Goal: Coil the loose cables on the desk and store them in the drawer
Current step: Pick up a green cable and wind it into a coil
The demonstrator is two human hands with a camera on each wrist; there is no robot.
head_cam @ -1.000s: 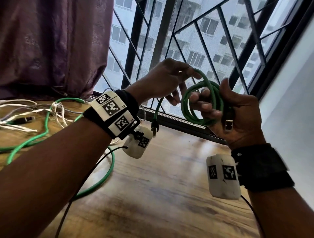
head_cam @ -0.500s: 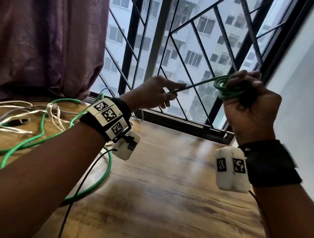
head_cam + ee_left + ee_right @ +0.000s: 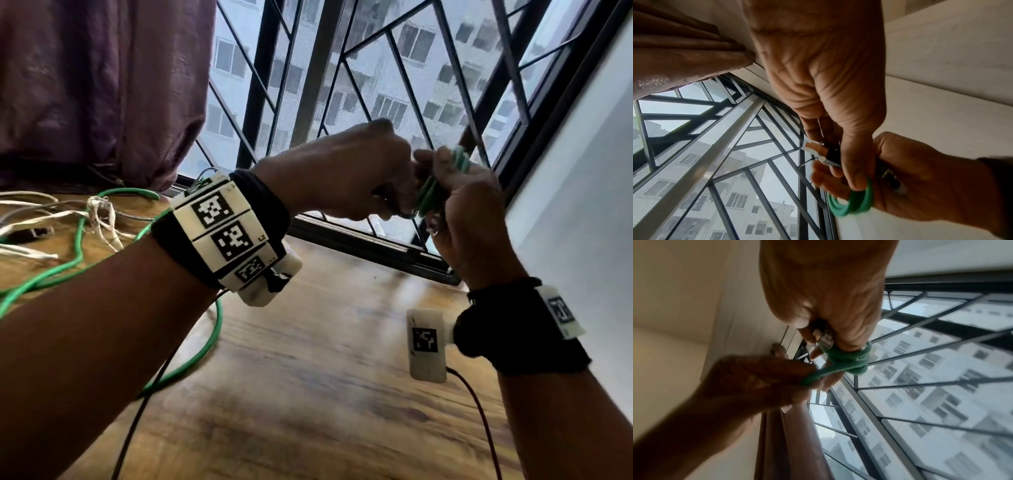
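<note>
right hand (image 3: 469, 219) grips green cable coil (image 3: 428, 195) | left hand (image 3: 346, 178) pinches its end

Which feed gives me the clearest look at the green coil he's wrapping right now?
The right wrist view: the green coil sits mid-frame, its wrapped loops visible under the right hand. The left wrist view shows only a blurred arc of loops. In the head view both hands hide nearly all of it.

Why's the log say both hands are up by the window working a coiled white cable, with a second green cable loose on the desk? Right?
Not quite: the coil held between the left hand and right hand is green, not white, as the right wrist view shows. The rest holds: another green cable lies loose on the desk.
</note>
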